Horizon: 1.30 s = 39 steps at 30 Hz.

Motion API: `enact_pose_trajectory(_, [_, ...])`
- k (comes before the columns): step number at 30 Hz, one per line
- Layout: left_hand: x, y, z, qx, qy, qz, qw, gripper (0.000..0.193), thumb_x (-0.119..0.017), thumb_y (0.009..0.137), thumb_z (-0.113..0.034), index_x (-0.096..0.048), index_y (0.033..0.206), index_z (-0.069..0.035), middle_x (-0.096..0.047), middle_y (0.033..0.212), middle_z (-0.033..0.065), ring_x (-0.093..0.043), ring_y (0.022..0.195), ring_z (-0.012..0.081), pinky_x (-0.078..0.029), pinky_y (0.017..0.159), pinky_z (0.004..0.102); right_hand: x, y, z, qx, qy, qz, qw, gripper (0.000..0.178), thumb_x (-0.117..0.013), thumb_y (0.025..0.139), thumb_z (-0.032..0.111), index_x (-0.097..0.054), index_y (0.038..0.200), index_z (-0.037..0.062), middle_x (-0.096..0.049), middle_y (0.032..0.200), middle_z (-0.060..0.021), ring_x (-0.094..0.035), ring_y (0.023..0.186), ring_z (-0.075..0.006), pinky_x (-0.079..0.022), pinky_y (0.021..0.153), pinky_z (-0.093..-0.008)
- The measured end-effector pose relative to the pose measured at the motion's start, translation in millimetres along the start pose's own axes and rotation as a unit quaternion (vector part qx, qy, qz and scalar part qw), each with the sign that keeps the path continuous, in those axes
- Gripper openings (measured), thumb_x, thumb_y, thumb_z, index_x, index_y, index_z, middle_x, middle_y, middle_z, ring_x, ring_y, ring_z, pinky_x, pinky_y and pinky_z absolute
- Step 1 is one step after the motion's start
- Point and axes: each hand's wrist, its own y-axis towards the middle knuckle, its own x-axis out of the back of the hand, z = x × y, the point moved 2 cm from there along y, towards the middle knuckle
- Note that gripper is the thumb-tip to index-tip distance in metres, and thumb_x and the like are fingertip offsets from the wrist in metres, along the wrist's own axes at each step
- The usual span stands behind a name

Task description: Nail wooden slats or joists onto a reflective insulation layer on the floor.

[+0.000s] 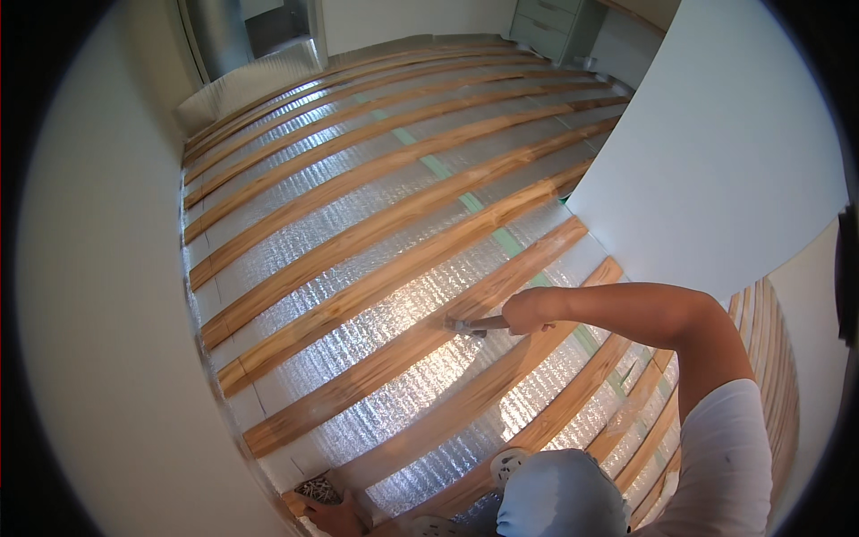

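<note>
My right hand (pixel 528 311) grips a hammer (pixel 483 324) by its handle. The hammer's head rests at or just above a wooden batten (pixel 394 358) in the middle of the floor; whether it touches cannot be told. At the lower left, beside the wall, my left hand (pixel 335 516) is closed around a small open box of nails or screws (pixel 319 490). Part of that hand is cut off by the lower edge. Silvery foil underlay (pixel 403 313) shows between the battens.
Parallel wooden battens (pixel 358 219) cross the floor, with green tape strips (pixel 438 167) between them. A white wall (pixel 134 295) borders the left, a white panel (pixel 716 152) the right. A drawer cabinet (pixel 546 25) stands at the back. My bent knee (pixel 559 497) and shoe (pixel 508 464) are below.
</note>
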Motion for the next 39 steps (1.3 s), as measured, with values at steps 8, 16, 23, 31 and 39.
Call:
enact_pose_trajectory(8, [-5,0,2,0.009,0.064,-0.022,0.998,0.117,-0.074,0.062,-0.070,-0.029,0.141,0.004,-0.054,0.116,0.0303,-0.056,0.104,0.0451,-0.048,0.090,0.0529,2,7,0,-0.020,-0.003,0.035,0.999,0.031,-0.050,0.087,0.019,-0.064,0.081,-0.0078,-0.062,0.063,-0.0157,-0.063,0.051,-0.0264,-0.052,0.049,-0.0391])
enact_pose_trajectory(16, [-16,-1,-3,-0.003,-0.094,0.005,0.996,0.126,-0.086,0.055,-0.040,-0.011,0.150,-0.003,-0.041,0.129,0.0283,-0.044,0.119,0.0445,-0.038,0.101,0.0486,21,-3,11,-0.033,-0.044,0.054,0.997,0.028,-0.051,0.085,0.018,-0.063,0.074,-0.0038,-0.061,0.060,-0.0135,-0.062,0.051,-0.0259,-0.052,0.049,-0.0376])
enact_pose_trajectory(23, [22,-9,-29,0.064,-0.119,0.051,0.990,0.124,-0.086,0.055,-0.034,-0.012,0.149,0.001,-0.034,0.138,0.0305,-0.035,0.129,0.0450,-0.033,0.107,0.0464,5,15,-10,0.025,-0.115,0.051,0.992,0.030,-0.054,0.088,0.023,-0.063,0.087,-0.0051,-0.066,0.074,-0.0191,-0.068,0.070,-0.0314,-0.054,0.063,-0.0433])
enact_pose_trajectory(31, [25,4,-13,0.015,-0.113,0.042,0.993,0.116,-0.073,0.070,-0.057,-0.013,0.147,0.005,-0.040,0.130,0.0305,-0.043,0.120,0.0467,-0.035,0.103,0.0522,26,6,42,0.066,-0.066,0.048,0.995,0.031,-0.051,0.087,0.012,-0.056,0.114,-0.0021,-0.067,0.093,-0.0193,-0.068,0.080,-0.0324,-0.054,0.068,-0.0445])
enact_pose_trajectory(39, [137,-19,-71,-0.058,-0.145,0.116,0.981,0.102,-0.077,0.070,-0.042,-0.023,0.146,-0.002,-0.046,0.122,0.0263,-0.046,0.117,0.0443,-0.041,0.097,0.0496,-42,32,52,-0.010,-0.080,-0.033,0.996,0.056,-0.048,0.087,0.006,-0.036,0.142,0.0116,-0.068,0.086,-0.0108,-0.068,0.080,-0.0268,-0.053,0.067,-0.0384])
